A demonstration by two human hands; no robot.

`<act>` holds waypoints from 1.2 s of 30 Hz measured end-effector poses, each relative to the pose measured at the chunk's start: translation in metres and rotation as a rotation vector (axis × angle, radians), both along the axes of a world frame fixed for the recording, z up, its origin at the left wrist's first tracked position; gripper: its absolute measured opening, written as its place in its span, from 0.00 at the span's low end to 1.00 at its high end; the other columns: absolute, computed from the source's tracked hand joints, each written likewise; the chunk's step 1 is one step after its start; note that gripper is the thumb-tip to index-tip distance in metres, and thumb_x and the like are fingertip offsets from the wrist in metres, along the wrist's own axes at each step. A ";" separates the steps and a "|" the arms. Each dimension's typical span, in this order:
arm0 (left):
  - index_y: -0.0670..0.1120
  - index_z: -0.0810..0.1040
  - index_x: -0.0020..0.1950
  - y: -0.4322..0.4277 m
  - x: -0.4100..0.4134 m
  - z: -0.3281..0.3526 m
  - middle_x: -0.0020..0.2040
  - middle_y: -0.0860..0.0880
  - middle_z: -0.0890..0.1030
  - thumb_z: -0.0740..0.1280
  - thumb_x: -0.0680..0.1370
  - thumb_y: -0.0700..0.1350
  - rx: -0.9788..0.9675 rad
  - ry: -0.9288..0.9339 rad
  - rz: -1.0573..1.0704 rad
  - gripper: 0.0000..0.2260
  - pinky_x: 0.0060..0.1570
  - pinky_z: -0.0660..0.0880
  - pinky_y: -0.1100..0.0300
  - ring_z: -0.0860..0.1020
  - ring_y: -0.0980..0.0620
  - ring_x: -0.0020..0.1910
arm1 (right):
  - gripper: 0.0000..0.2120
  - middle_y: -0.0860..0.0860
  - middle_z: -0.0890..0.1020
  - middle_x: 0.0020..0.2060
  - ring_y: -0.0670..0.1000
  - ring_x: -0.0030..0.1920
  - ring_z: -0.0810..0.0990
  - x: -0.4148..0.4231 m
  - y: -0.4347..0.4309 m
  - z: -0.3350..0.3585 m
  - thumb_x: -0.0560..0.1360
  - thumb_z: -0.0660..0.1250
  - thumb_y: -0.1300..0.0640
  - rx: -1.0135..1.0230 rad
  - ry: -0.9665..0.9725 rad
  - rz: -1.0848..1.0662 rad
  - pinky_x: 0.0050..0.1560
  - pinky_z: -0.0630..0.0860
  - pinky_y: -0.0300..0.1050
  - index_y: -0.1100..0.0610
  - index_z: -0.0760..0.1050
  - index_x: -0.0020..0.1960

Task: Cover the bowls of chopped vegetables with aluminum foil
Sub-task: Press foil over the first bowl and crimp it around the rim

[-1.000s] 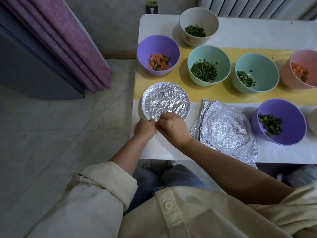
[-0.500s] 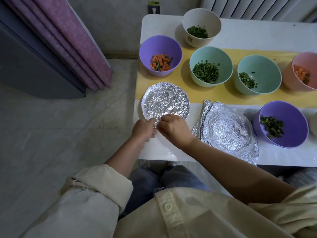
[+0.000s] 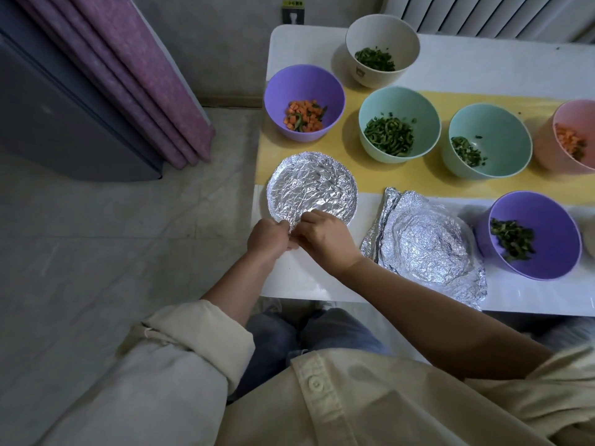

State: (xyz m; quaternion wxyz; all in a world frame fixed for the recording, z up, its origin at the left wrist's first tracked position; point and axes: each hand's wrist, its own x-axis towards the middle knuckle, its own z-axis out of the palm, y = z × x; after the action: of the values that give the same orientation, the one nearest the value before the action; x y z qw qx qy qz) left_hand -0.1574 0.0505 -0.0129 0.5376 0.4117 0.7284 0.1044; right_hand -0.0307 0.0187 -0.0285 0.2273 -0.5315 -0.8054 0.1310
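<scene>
Pinching the near rim of a foil-covered bowl (image 3: pixel 311 186), the left hand (image 3: pixel 269 238) and right hand (image 3: pixel 326 241) meet side by side just below the centre of the frame. Both sets of fingers curl tightly on the crimped foil edge. The foil is stretched into a flat, round, wrinkled silver disc over the bowl's mouth, so the contents are hidden.

This bowl sits near the left edge of a smooth white table (image 3: pixel 483 59), its far side over a pale yellow strip (image 3: pixel 434 183) that runs across the table. A patch of white tabletop lies between the hands and the front edge.

To the right, across a narrow gap, lies a loose foil sheet (image 3: pixel 425 246), crumpled and domed in the middle, with a folded left side. Its lower corner reaches almost to the front edge.

Six round, matte, uncovered bowls stand around it:
- a purple bowl (image 3: pixel 280 91) with diced carrot and some green, behind the covered one
- a cream bowl (image 3: pixel 383 30) of chopped greens at the top
- two teal bowls, one (image 3: pixel 399 101) in the middle and one (image 3: pixel 495 127) to its right, both holding greens
- a pink bowl (image 3: pixel 576 115) cut off at the right edge
- a second purple bowl (image 3: pixel 547 226) of greens at right, just beside the loose foil

Grey tiled floor (image 3: pixel 96 252) spreads left of the table. A folded purple curtain (image 3: pixel 128 75) hangs in the upper left.
</scene>
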 end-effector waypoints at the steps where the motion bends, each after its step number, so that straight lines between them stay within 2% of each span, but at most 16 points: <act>1: 0.38 0.78 0.45 0.000 -0.001 0.002 0.35 0.39 0.84 0.58 0.79 0.42 0.007 0.009 -0.009 0.11 0.50 0.79 0.51 0.84 0.42 0.40 | 0.18 0.54 0.77 0.32 0.58 0.34 0.77 0.000 0.001 0.001 0.77 0.59 0.51 0.003 0.006 0.005 0.30 0.74 0.49 0.60 0.79 0.36; 4: 0.37 0.79 0.43 0.008 -0.009 0.000 0.32 0.41 0.84 0.60 0.76 0.45 0.034 -0.005 0.010 0.13 0.50 0.81 0.48 0.85 0.41 0.39 | 0.12 0.55 0.78 0.37 0.58 0.38 0.76 0.008 -0.002 0.005 0.74 0.68 0.51 0.010 -0.009 0.023 0.35 0.74 0.48 0.60 0.79 0.43; 7: 0.36 0.81 0.45 0.013 -0.018 0.003 0.31 0.46 0.84 0.58 0.79 0.43 0.044 0.047 -0.066 0.15 0.49 0.81 0.54 0.85 0.46 0.38 | 0.09 0.55 0.78 0.37 0.58 0.39 0.77 0.017 -0.007 0.004 0.68 0.76 0.58 0.010 -0.028 0.032 0.36 0.76 0.49 0.60 0.77 0.40; 10: 0.38 0.82 0.43 0.013 -0.018 0.000 0.30 0.46 0.84 0.57 0.79 0.45 0.113 0.151 -0.101 0.17 0.49 0.81 0.54 0.85 0.49 0.35 | 0.07 0.55 0.78 0.35 0.59 0.37 0.78 0.014 -0.004 0.001 0.68 0.75 0.62 0.006 -0.048 0.053 0.33 0.76 0.49 0.61 0.77 0.36; 12: 0.39 0.81 0.42 0.008 -0.015 0.000 0.31 0.46 0.84 0.57 0.79 0.48 0.103 0.128 -0.034 0.18 0.48 0.81 0.53 0.84 0.48 0.32 | 0.06 0.55 0.78 0.35 0.59 0.37 0.77 0.012 -0.002 0.001 0.70 0.72 0.62 -0.003 -0.049 0.064 0.32 0.75 0.48 0.61 0.77 0.36; 14: 0.39 0.81 0.44 0.003 -0.012 -0.001 0.32 0.46 0.85 0.58 0.80 0.54 0.005 0.058 0.010 0.21 0.44 0.80 0.55 0.84 0.46 0.32 | 0.07 0.55 0.77 0.35 0.58 0.37 0.77 0.012 -0.002 0.000 0.73 0.68 0.60 -0.007 -0.054 0.071 0.32 0.75 0.49 0.60 0.77 0.37; 15: 0.37 0.81 0.45 0.000 -0.010 -0.001 0.33 0.45 0.85 0.59 0.80 0.54 -0.032 0.024 0.008 0.21 0.43 0.79 0.56 0.85 0.45 0.33 | 0.09 0.55 0.77 0.35 0.58 0.37 0.77 0.012 -0.002 0.000 0.74 0.65 0.59 -0.005 -0.057 0.072 0.33 0.75 0.49 0.60 0.76 0.37; 19: 0.34 0.80 0.47 -0.005 -0.004 -0.005 0.32 0.44 0.84 0.56 0.80 0.42 0.002 -0.030 0.016 0.16 0.53 0.80 0.50 0.85 0.43 0.36 | 0.14 0.54 0.76 0.35 0.57 0.37 0.76 0.009 -0.001 -0.001 0.77 0.61 0.56 0.002 -0.050 0.075 0.33 0.73 0.49 0.60 0.76 0.36; 21: 0.34 0.80 0.49 -0.005 -0.005 -0.006 0.31 0.45 0.84 0.57 0.80 0.44 -0.006 -0.024 0.016 0.17 0.53 0.80 0.51 0.85 0.44 0.36 | 0.14 0.54 0.76 0.35 0.58 0.37 0.76 0.009 -0.001 0.000 0.77 0.60 0.55 -0.007 -0.041 0.075 0.33 0.73 0.49 0.60 0.76 0.37; 24: 0.35 0.81 0.50 -0.005 -0.007 -0.006 0.37 0.42 0.85 0.59 0.81 0.48 -0.074 -0.058 0.028 0.18 0.51 0.81 0.50 0.85 0.42 0.37 | 0.13 0.54 0.77 0.36 0.57 0.38 0.76 0.010 -0.003 0.000 0.77 0.60 0.56 -0.011 -0.036 0.064 0.34 0.73 0.49 0.60 0.76 0.37; 26: 0.33 0.81 0.50 -0.008 -0.006 -0.003 0.39 0.41 0.85 0.58 0.81 0.45 -0.078 -0.075 0.027 0.17 0.50 0.82 0.50 0.85 0.42 0.37 | 0.13 0.54 0.76 0.35 0.57 0.37 0.76 0.009 -0.003 0.000 0.77 0.61 0.57 -0.007 -0.033 0.057 0.33 0.73 0.49 0.60 0.76 0.36; 30: 0.34 0.82 0.46 -0.008 -0.002 -0.001 0.33 0.40 0.84 0.56 0.81 0.43 -0.033 -0.037 0.008 0.18 0.55 0.80 0.54 0.85 0.43 0.38 | 0.18 0.55 0.76 0.33 0.58 0.36 0.76 0.005 0.000 0.004 0.79 0.57 0.52 -0.012 -0.007 0.043 0.33 0.73 0.49 0.61 0.75 0.36; 33: 0.34 0.81 0.49 -0.002 -0.007 0.000 0.32 0.41 0.84 0.57 0.81 0.44 -0.009 -0.012 0.004 0.17 0.54 0.80 0.52 0.85 0.44 0.36 | 0.16 0.55 0.78 0.36 0.58 0.37 0.76 0.008 0.002 0.009 0.77 0.60 0.49 -0.020 -0.015 0.085 0.37 0.73 0.49 0.61 0.77 0.42; 36: 0.36 0.82 0.40 0.003 -0.015 0.003 0.32 0.41 0.84 0.58 0.80 0.43 0.002 -0.030 -0.001 0.18 0.56 0.79 0.51 0.85 0.44 0.38 | 0.10 0.55 0.78 0.40 0.58 0.40 0.76 0.020 0.000 0.007 0.71 0.72 0.54 -0.022 -0.074 0.115 0.39 0.72 0.49 0.60 0.77 0.46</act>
State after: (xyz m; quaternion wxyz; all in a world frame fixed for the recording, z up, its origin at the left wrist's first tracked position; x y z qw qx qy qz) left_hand -0.1725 0.0533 -0.0101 0.5480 0.4109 0.7201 0.1111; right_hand -0.0105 0.0188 -0.0211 0.1838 -0.4914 -0.8409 0.1328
